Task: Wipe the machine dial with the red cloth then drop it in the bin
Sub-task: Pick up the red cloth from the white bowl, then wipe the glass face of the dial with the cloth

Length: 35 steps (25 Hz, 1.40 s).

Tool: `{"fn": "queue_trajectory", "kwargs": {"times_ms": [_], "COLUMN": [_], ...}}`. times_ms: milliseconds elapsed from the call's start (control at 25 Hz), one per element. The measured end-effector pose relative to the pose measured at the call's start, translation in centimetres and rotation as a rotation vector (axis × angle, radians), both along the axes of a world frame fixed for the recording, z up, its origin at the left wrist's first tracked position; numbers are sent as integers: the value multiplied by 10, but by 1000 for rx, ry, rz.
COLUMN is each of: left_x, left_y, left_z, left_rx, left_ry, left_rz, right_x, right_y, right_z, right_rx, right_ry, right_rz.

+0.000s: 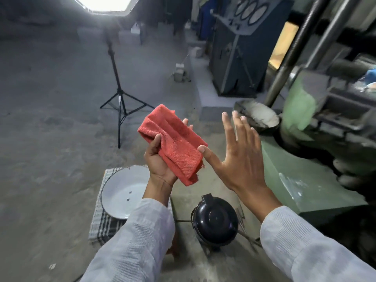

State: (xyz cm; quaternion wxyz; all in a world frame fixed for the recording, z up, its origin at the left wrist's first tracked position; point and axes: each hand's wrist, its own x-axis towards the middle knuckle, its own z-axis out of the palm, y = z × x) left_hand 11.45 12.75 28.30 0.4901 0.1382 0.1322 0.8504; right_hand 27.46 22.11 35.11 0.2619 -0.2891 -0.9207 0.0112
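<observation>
Your left hand (pixel 160 159) pinches the folded red cloth (pixel 173 143), its long axis running up-left to down-right, while your right hand (pixel 238 155), fingers spread, touches its lower-right edge with the thumb.

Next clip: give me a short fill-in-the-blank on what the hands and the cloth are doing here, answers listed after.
1. The red cloth is held in the ____ hand.
2. The right hand is ____, fingers spread, with its thumb tip at the cloth's edge.
3. The white basin on the floor rests on a ____ cloth.
4. Behind the cloth stands a black ____ on the floor.

Missing words: left; open; checked; tripod
</observation>
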Motion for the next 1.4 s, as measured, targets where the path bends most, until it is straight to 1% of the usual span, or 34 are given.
{"fn": "queue_trajectory", "kwargs": {"times_ms": [200,320,480,680,840,960,1120,1240,1400], "left_x": [81,143,232,349,465,548,656,731,810], "left_y": [33,55,79,102,112,117,125,130,135], "left_z": [76,118,169,209,233,248,260,267,273], "left_rx": [124,183,238,292,314,350,337,333,351], "left_ry": [50,85,114,120,108,76,72,78,70], "left_rz": [-184,-279,-370,-505,-616,-682,-729,-829,-924], "right_x": [84,154,257,381,498,579,682,752,824], "right_y": [16,23,26,19,4,-12,-36,-54,-68], "right_z": [84,130,170,198,216,228,239,242,243], "right_rx": [84,144,197,277,322,338,342,345,363], "right_ry": [64,97,99,120,101,126,128,110,108], "right_rz": [-106,-196,-337,-484,-623,-718,-856,-972,-1104]}}
